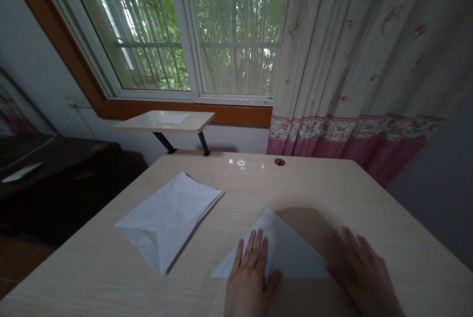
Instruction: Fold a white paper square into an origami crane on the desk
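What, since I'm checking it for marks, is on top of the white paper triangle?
The left hand lies on the white paper triangle, hiding the patch beneath. The right hand, blurred, is at its right corner; whether it touches is unclear.

A white paper triangle (291, 253) lies flat on the desk (314, 184). Its long edge is nearest, its peak pointing away.

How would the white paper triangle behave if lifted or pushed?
The white paper triangle is probably light and floppy, since it looks thin and lies flat. Unless held by the bare left hand, it may slide: the pale wood-grain tabletop shows glossy reflections.
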A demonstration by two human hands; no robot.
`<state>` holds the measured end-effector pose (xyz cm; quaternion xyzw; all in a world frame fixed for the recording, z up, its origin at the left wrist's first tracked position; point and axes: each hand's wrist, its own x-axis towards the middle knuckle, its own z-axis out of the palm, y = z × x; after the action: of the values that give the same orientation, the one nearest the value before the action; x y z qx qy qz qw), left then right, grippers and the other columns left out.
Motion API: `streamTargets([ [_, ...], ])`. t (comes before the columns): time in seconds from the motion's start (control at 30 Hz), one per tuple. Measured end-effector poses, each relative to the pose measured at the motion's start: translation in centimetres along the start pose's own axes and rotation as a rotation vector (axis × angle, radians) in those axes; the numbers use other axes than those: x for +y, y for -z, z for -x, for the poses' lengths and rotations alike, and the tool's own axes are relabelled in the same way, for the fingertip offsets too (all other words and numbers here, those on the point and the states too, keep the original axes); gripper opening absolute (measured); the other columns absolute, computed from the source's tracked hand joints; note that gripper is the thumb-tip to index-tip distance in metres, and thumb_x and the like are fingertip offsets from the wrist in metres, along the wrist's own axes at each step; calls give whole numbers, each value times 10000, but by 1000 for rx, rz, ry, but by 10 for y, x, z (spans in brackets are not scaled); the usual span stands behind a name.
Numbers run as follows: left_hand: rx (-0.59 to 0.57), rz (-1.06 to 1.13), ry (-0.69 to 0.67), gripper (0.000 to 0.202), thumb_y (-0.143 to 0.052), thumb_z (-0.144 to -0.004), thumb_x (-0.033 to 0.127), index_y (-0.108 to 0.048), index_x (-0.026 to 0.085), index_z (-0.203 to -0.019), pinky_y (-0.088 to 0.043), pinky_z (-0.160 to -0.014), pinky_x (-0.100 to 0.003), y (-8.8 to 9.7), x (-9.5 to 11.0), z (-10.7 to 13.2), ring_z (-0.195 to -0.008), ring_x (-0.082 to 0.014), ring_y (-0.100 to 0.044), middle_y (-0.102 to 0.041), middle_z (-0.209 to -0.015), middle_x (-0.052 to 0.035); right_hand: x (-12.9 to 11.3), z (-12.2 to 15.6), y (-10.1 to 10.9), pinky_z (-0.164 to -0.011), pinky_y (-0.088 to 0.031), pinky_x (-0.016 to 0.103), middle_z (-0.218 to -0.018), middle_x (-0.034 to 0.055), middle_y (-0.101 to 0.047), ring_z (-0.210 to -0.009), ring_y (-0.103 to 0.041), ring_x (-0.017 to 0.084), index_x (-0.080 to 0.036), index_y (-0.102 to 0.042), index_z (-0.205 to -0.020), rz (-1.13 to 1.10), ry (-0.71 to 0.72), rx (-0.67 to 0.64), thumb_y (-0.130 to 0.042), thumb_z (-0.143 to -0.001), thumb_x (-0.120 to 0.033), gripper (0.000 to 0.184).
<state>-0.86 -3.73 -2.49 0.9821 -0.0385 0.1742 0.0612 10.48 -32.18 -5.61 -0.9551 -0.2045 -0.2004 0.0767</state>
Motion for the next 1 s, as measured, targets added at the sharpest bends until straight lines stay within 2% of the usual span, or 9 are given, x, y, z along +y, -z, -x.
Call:
streamTargets([
  [0.17,-14,0,-1,589,-565,-857,292,-387,144,-1399,-456,-1006,-509,2,0,0,-1306,-291,-410,-357,-1457,-108,10,1,-2,-922,-385,653,-1472,102,-368,-1333,-286,427,-226,-549,-1294,-56,7,-3,-376,-870,-438,505],
  [0.37,20,21,-10,587,-536,-869,283,-362,148,-1413,-457,-1000,-512,1,0,0,-1313,-292,-402,-369,-1456,-108,13,2,-4,-934,-367,679,-1487,58,-346,-1346,-285,390,-275,-488,-1352,-111,-30,-110,-331,-911,-377,479],
  [0.53,100,44,-14,548,-445,-872,128,-368,182,-1411,-440,-1029,-474,-4,-1,1,-1317,-251,-405,-412,-1441,-70,17,2,-9,-910,-325,748,-1446,23,-413,-1309,-358,389,-356,-498,-1328,-126,-57,-228,-328,-910,-406,455],
  [0.6,107,36,-4,546,-417,-863,82,-393,193,-1397,-442,-1029,-462,-5,0,1,-1309,-239,-419,-430,-1432,-56,12,3,-8,-954,-283,737,-1445,17,-416,-1320,-350,365,-351,-480,-1343,-134,-73,-208,-299,-919,-380,462],
  [0.73,60,12,13,506,-429,-867,112,-444,183,-1368,-454,-1012,-473,-1,0,-2,-1291,-252,-445,-441,-1424,-58,-1,2,-3,-1036,-179,690,-1428,40,-442,-1333,-346,313,-296,-470,-1359,-157,-105,-94,-211,-933,-277,499],
  [0.87,-2,-14,35,474,-462,-857,136,-500,186,-1327,-464,-1001,-469,8,0,-9,-1266,-259,-477,-452,-1414,-64,-1,-13,7,-1011,-270,664,-1363,66,-517,-1285,-418,325,-273,-540,-1303,-291,-77,-72,-232,-917,-294,493],
  [1.0,-25,5,46,464,-497,-857,156,-510,183,-1320,-477,-981,-468,15,-4,-16,-1277,-284,-458,-437,-1421,-101,-22,-28,24,-1067,-339,471,-1366,54,-517,-1279,-442,232,-238,-527,-1317,-497,-69,15,-234,-932,-307,488],
])
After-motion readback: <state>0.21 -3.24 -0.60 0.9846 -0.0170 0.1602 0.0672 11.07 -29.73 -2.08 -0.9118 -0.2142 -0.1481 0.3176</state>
